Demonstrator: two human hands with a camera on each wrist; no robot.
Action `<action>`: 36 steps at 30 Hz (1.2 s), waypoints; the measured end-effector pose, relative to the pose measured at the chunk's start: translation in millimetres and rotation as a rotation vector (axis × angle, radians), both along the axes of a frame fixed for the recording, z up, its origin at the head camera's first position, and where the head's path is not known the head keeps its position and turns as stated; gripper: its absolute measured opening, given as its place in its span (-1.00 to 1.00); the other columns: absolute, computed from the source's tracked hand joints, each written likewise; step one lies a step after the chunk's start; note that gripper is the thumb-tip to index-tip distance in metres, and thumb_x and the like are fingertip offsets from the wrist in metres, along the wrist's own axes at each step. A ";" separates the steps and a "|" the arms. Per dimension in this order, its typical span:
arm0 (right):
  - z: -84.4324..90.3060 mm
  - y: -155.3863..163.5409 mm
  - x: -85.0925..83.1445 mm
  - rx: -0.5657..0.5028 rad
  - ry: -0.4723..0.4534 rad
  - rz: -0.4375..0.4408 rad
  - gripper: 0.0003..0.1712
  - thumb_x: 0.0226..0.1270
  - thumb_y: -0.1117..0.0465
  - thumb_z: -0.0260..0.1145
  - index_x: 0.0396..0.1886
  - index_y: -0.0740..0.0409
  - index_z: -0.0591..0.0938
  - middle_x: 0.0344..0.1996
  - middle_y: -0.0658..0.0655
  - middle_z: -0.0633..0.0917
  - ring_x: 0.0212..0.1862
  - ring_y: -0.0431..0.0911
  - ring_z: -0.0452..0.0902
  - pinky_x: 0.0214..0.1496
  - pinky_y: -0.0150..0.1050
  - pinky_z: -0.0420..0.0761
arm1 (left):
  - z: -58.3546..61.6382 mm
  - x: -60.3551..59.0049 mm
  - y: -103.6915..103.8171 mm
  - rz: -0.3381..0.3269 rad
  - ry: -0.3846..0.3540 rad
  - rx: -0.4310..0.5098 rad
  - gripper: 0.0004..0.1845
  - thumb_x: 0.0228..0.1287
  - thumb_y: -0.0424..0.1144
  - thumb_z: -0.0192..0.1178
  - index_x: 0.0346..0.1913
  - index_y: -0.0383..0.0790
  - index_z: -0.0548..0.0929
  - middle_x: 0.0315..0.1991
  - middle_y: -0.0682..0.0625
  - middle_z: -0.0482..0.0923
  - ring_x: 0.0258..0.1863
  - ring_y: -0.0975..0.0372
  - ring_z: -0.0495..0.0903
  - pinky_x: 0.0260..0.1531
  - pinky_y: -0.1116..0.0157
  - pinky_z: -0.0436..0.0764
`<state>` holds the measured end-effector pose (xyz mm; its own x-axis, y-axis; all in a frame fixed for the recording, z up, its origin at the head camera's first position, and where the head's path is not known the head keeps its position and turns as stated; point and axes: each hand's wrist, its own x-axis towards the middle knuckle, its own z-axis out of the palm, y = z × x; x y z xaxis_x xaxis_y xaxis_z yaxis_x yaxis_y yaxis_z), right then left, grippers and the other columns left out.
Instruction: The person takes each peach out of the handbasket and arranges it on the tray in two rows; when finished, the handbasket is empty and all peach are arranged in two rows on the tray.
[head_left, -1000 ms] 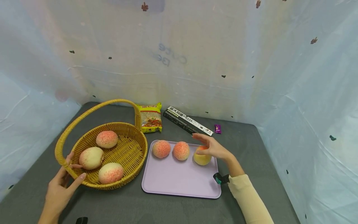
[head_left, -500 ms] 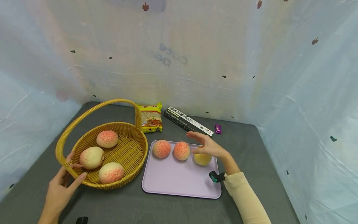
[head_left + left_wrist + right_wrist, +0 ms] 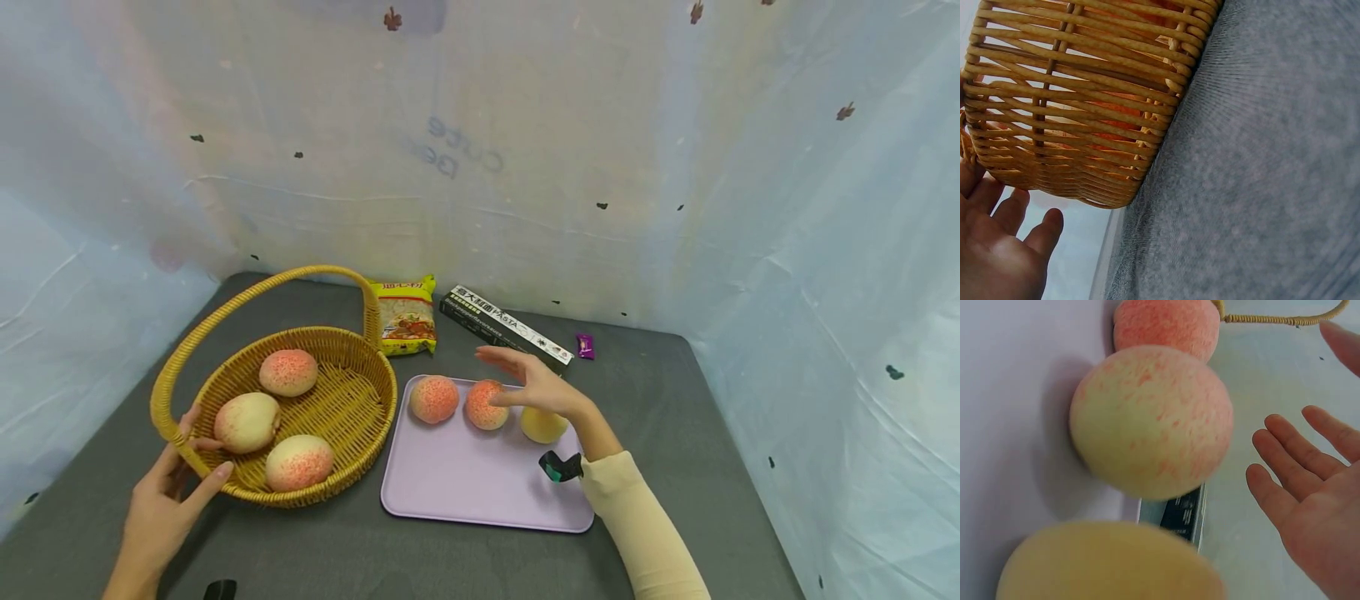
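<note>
Grey felt tabletop [image 3: 660, 433], pale plastic sheeting behind. Near left: wicker basket [image 3: 352, 417] with three peaches inside — left hand [image 3: 161, 517] at its near rim, thumb and fingers lightly curled about the foot of the handle. Just right of the basket: lilac tray [image 3: 465, 483], three peaches along its far edge. Right hand [image 3: 536, 385] above the tray with fingers spread and straight, gripping nothing — hovering over the middle peach [image 3: 484, 405] and the yellow peach [image 3: 542, 425] at the right. Far side: noodle packet [image 3: 405, 315], pasta box [image 3: 498, 329], small purple candy [image 3: 584, 345].
</note>
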<state>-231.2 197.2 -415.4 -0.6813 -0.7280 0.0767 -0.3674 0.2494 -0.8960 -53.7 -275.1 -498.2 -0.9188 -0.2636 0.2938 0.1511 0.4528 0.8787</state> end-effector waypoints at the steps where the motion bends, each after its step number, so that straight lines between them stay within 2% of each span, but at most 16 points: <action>1: 0.9 -2.3 0.0 -0.002 0.001 0.002 -0.13 0.26 0.35 0.42 0.52 0.25 0.26 0.45 0.25 0.33 0.49 0.04 0.17 0.52 0.08 0.13 | -0.4 0.0 -0.1 -0.002 0.001 -0.001 -0.12 0.32 -0.48 0.28 0.59 0.05 0.14 -0.04 0.28 0.51 0.15 0.57 0.36 0.04 0.71 0.32; 3: 2.3 -6.7 -0.3 -0.015 -0.002 0.011 -0.13 0.25 0.38 0.42 0.52 0.26 0.26 0.45 0.28 0.33 0.49 0.05 0.17 0.51 0.11 0.13 | -1.3 -0.1 -0.7 -0.007 0.000 -0.002 -0.12 0.32 -0.48 0.28 0.59 0.05 0.13 -0.04 0.28 0.50 0.17 0.56 0.35 0.05 0.71 0.31; 10: 6.1 -24.1 -0.8 -0.031 -0.010 0.023 -0.14 0.24 0.52 0.34 0.52 0.24 0.25 0.45 0.25 0.34 0.49 0.02 0.19 0.52 -0.02 0.16 | -1.7 -0.5 -1.0 -0.007 0.007 -0.002 -0.13 0.32 -0.49 0.27 0.59 0.04 0.14 -0.05 0.28 0.51 0.17 0.57 0.36 0.05 0.71 0.31; 15: 8.8 -38.4 0.3 -0.028 -0.074 0.030 -0.11 0.23 0.54 0.32 0.54 0.26 0.21 0.46 0.30 0.29 0.51 0.12 0.12 0.42 0.18 0.28 | -1.2 -1.3 -0.9 -0.001 0.013 0.002 -0.12 0.30 -0.51 0.28 0.58 0.04 0.15 -0.04 0.31 0.52 0.17 0.58 0.36 0.05 0.71 0.32; 18: 10.4 -46.8 0.1 -0.011 -0.076 0.043 -0.10 0.22 0.52 0.34 0.54 0.27 0.20 0.46 0.32 0.28 0.51 0.15 0.10 0.38 0.25 0.30 | -2.0 -1.4 -1.2 0.005 0.012 -0.002 -0.12 0.30 -0.51 0.29 0.58 0.04 0.15 -0.05 0.31 0.52 0.15 0.59 0.37 0.05 0.71 0.32; 25: 13.4 -63.8 -2.0 -0.038 0.005 0.136 -0.12 0.22 0.45 0.43 0.50 0.32 0.25 0.42 0.27 0.36 0.47 0.02 0.22 0.51 -0.09 0.19 | -1.4 0.5 -0.5 -0.001 0.006 -0.008 -0.13 0.31 -0.49 0.28 0.59 0.04 0.15 -0.05 0.28 0.51 0.11 0.61 0.37 0.02 0.71 0.32; 32: 17.9 -76.5 -0.9 -0.025 0.023 0.177 -0.15 0.24 0.37 0.43 0.49 0.27 0.29 0.42 0.32 0.36 0.46 -0.08 0.23 0.51 -0.10 0.21 | -1.7 0.4 -0.8 0.000 0.006 -0.009 -0.12 0.31 -0.50 0.28 0.59 0.04 0.15 -0.05 0.31 0.51 0.10 0.62 0.38 0.00 0.71 0.33; 36: 21.8 -84.3 -0.2 -0.019 0.019 0.189 -0.16 0.25 0.39 0.42 0.50 0.29 0.28 0.42 0.32 0.35 0.47 -0.11 0.21 0.48 -0.20 0.24 | -2.2 -0.4 -1.7 0.001 0.007 -0.011 -0.11 0.30 -0.51 0.29 0.59 0.03 0.15 -0.05 0.32 0.51 0.10 0.63 0.38 0.01 0.71 0.33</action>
<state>-231.5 112.9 -393.6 -0.5310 -0.8411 0.1028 -0.4226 0.1578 -0.8925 -54.1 -276.8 -500.4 -0.9162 -0.2616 0.3035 0.1570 0.4625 0.8726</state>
